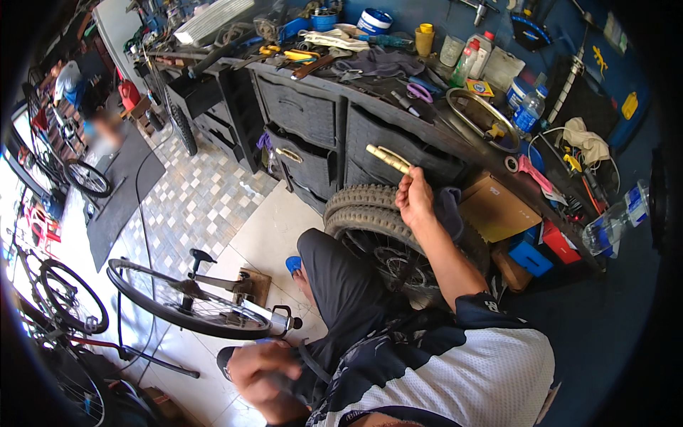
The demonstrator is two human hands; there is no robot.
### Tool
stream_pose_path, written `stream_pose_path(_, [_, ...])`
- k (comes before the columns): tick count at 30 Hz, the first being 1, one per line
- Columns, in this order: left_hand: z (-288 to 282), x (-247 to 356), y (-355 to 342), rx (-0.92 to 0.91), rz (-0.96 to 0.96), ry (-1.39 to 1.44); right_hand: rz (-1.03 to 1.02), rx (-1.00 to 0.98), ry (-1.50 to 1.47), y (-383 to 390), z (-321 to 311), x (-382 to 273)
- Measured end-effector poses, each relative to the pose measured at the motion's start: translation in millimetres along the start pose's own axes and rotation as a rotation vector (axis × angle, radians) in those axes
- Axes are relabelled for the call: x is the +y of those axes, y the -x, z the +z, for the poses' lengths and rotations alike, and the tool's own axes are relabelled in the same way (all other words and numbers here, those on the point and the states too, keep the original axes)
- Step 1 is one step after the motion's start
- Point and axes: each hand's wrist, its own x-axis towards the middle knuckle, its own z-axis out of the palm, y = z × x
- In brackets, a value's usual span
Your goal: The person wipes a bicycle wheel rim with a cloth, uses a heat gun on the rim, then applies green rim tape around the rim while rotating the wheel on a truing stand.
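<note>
My right hand point(415, 196) reaches up to a dark cabinet drawer point(370, 132), its fingers closed at the right end of the gold drawer handle point(388, 156). Below that hand stand thick knobby bicycle tires point(363, 213) on wheels, leaning by the cabinet. My left hand point(263, 370) is low in front of my body, smeared by motion, so its fingers cannot be read. Just beyond it, a bicycle wheel point(185, 329) with a black tire sits tilted in a wheel stand point(245, 286) on the floor.
The workbench point(313, 84) above the drawers carries tools, purple scissors point(420, 92), bottles and a bare rim point(455, 107). At the right are a cardboard box point(498, 208) and a plastic bottle point(615, 228). Bicycles point(60, 295) stand at the left; another person point(70, 82) is far off.
</note>
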Motion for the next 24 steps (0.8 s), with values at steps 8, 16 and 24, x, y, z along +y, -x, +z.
stream_pose_path(8, [100, -58, -212, -0.305, 0.038, -0.626, 0.041, -0.067, 0.039, 51, 7, 25])
stream_pose_path(16, [198, -148, -311, -0.681, 0.134, -1.289, 0.05, -0.098, -0.001, 59, 8, 32])
stream_pose_path(24, [228, -182, -318, -0.694, -0.075, -1.406, 0.038, -0.16, 0.03, 55, 6, 39])
